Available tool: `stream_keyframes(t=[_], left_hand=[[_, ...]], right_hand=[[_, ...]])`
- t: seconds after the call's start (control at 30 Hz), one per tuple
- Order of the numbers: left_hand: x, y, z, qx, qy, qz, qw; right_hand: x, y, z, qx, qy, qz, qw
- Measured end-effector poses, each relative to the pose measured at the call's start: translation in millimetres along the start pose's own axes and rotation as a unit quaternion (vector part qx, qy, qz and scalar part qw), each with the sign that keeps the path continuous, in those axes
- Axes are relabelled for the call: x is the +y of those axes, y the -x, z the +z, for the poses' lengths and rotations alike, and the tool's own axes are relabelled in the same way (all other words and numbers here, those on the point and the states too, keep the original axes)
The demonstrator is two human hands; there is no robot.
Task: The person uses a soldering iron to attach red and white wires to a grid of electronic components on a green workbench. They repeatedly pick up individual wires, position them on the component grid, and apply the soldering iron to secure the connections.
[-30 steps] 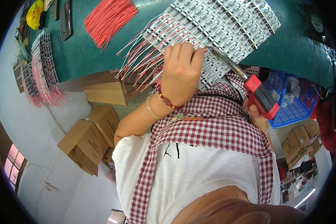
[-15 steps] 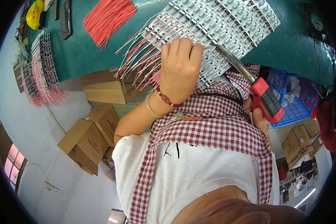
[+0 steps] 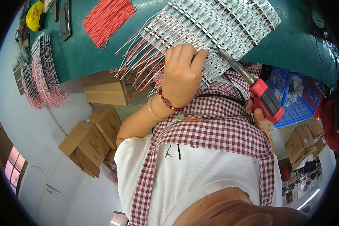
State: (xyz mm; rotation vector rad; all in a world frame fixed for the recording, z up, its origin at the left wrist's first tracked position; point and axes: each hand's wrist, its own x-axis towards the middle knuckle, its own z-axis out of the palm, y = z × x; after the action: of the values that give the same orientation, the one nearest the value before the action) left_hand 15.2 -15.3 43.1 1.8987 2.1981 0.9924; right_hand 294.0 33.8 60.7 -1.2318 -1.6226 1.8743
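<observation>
A panel of many small grey-white boards [image 3: 229,28] lies at the edge of the green bench. Red and white wires [image 3: 139,56] fan out from its left side. My left hand [image 3: 182,77] is closed in a pinch over the lower part of the panel, a red wire end showing at its fingertips. My right hand [image 3: 260,119] grips a soldering iron [image 3: 267,100] by its red and black handle. The iron's metal tip reaches the boards just right of my left fingertips. Whether the tip touches the wire is too small to tell.
A bundle of red wires [image 3: 108,20] lies on the green bench [image 3: 79,52], left of the panel. Further left are a phone [image 3: 65,22] and wired boards [image 3: 45,71] overhanging the edge. A blue basket [image 3: 295,100] stands at the right; cardboard boxes [image 3: 83,143] are below left.
My left hand has lowered slightly, its fingers still pinched. The soldering iron has shifted slightly down and left, its tip staying close to my left fingertips.
</observation>
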Motion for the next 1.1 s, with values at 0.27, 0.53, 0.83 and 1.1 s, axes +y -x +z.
stream_keyframes(t=[0.27,0.53,0.83,1.1], left_hand=[[1.0,-1.2,2.1,0.000,0.008,-0.007,1.000],[0.1,-0.7,2.8,-0.010,-0.008,-0.013,1.000],[3.7,0.5,0.7,0.006,-0.009,0.002,1.000],[5.8,4.5,5.8,0.000,0.017,-0.006,1.000]], right_hand=[[3.8,-0.1,-2.2,-0.004,0.090,-0.029,0.996],[3.6,6.4,-2.6,0.023,0.036,0.004,0.999],[6.7,10.2,-4.2,0.031,0.000,0.005,1.000],[14.8,10.3,-9.2,0.005,0.036,-0.006,0.999]])
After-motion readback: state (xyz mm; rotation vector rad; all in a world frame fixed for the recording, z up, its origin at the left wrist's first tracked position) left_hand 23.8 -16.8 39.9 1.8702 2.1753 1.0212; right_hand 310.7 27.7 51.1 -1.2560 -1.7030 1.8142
